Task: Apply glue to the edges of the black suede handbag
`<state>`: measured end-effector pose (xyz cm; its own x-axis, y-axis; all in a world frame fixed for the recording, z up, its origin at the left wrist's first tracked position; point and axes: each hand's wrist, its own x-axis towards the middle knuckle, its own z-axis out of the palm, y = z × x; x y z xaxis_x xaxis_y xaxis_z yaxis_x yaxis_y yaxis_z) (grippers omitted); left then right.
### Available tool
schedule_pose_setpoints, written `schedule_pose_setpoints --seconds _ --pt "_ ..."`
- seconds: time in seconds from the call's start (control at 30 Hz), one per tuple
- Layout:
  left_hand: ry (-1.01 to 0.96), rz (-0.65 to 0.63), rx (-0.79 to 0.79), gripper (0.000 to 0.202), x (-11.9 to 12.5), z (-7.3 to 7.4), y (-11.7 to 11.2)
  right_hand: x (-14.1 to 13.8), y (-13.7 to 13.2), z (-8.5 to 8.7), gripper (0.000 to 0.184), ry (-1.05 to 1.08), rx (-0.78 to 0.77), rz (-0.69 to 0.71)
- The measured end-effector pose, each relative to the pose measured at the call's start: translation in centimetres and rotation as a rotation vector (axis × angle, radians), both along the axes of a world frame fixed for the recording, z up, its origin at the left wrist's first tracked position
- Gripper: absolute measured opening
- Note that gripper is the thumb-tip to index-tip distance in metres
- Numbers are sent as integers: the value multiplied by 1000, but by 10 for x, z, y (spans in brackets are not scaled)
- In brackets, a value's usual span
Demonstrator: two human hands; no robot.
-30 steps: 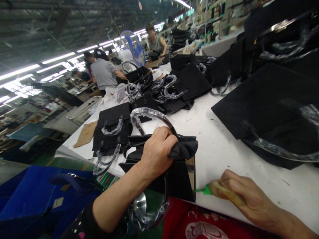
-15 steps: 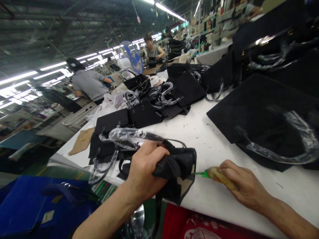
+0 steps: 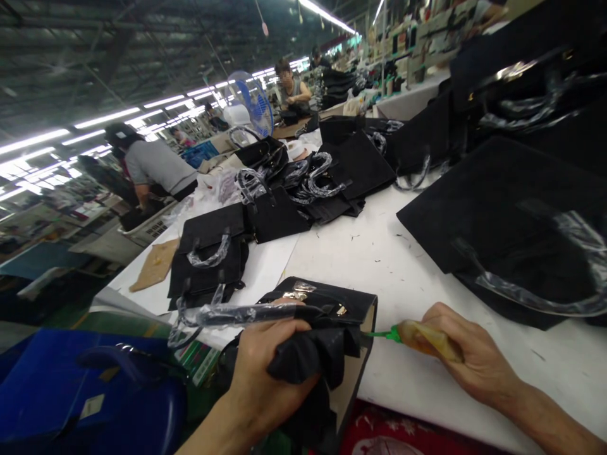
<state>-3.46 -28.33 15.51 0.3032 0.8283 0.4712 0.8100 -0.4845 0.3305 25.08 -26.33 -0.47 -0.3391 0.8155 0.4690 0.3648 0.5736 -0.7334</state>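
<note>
Fabric [image 3: 308,357], black and bunched, fills the left hand [image 3: 270,373], which is clenched tight on it and, with it, on the near top edge of a black handbag [image 3: 327,302]. We cannot tell whether the fabric belongs to the bag or is a loose cloth. The handbag lies at the near edge of the white table [image 3: 379,265], partly overhanging it, with gold fittings showing on its upper face. Its handle [image 3: 237,313], wrapped in clear plastic, sticks out to the left just above the knuckles of the left hand.

The right hand [image 3: 467,357] rests on the table to the right of the bag, fingers closed round a tool [image 3: 417,338] with a yellowish grip and a thin green tip. That tip points left and meets the right side of the handbag. So we see the bag between the two hands: the left one on it, the right one just beside it and joined to it only through the tool.

A large black bag [image 3: 497,208] lies farther right, well apart from the hands. A flat black bag [image 3: 213,246] lies beyond the left hand, and a pile of bags [image 3: 303,183] sits farther back. A blue crate [image 3: 71,392] stands below the table edge on the left. A person in a grey shirt [image 3: 156,167] bends over the next bench.
</note>
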Motion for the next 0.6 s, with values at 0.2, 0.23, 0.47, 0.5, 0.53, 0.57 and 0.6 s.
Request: schedule_pose_setpoints --seconds 0.2,0.23,0.47,0.5,0.53,0.57,0.6 --pt "-17 -16 61 9 1 -1 -8 3 -4 -5 12 -18 9 95" --pt "-20 -17 68 9 1 -1 -9 3 -5 -7 12 -40 51 88" --pt "-36 -9 54 12 2 1 -14 3 -10 -15 18 -87 145 59" --pt "-43 -14 54 12 2 1 -14 3 -11 -15 18 -111 168 31" --pt "-44 -17 54 12 3 1 -14 3 -11 -15 18 -126 187 -2" --pt "-38 -20 55 12 3 1 -14 3 -12 -16 17 -124 192 -31" --pt "-24 -22 55 12 3 2 -14 3 -12 -16 15 -111 178 -44"
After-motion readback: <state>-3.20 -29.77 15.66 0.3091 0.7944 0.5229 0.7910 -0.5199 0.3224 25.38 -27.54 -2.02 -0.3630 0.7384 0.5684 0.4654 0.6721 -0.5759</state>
